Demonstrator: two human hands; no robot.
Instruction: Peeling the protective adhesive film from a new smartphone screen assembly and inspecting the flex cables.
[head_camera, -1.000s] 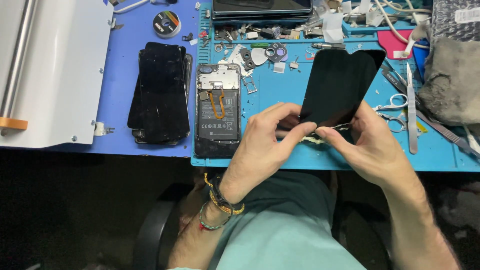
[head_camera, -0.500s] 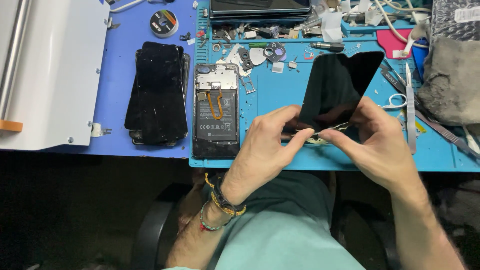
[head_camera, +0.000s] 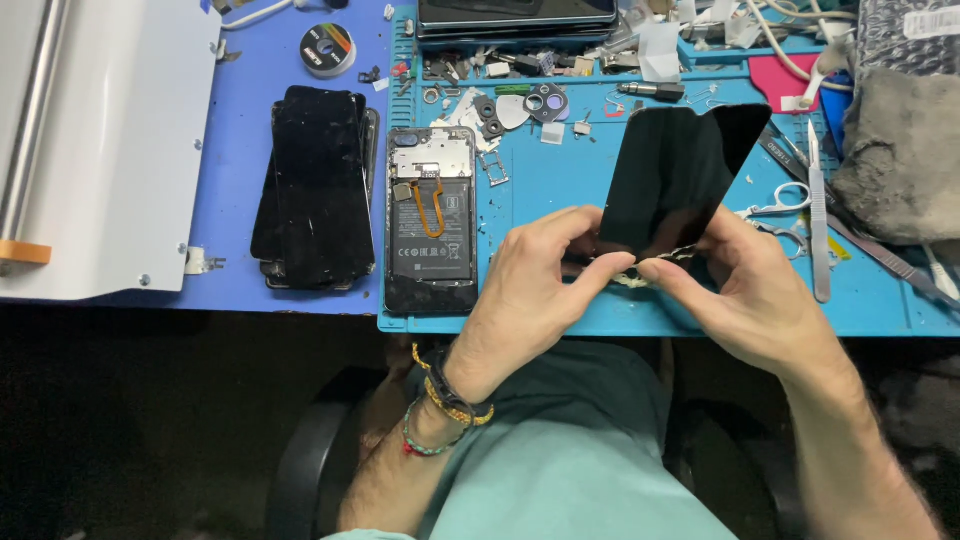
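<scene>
Fingers of the left hand (head_camera: 530, 290) and of the right hand (head_camera: 750, 295) meet at the lower edge of a black phone screen (head_camera: 672, 180), and both pinch there a thin pale strip (head_camera: 640, 275) that looks like old glue or tape. The screen stands tilted between the two hands, its top leaning away from the person, probably so that the edge is turned up to the eyes and easy to pick at. Both hands hover just above the front rim of a blue work mat (head_camera: 560, 190).

Just left of the left hand lies an opened phone (head_camera: 432, 225) with its battery and an orange cable showing. Further left, a pile of dark screens (head_camera: 315, 190) rests on a purple mat (head_camera: 245, 120), and beyond it is a white machine (head_camera: 100, 150). Right of the right hand lie scissors (head_camera: 775, 210) and a long metal tool (head_camera: 817, 220), near enough to take. Behind the screen, small screws and camera parts (head_camera: 520, 105) are scattered.
</scene>
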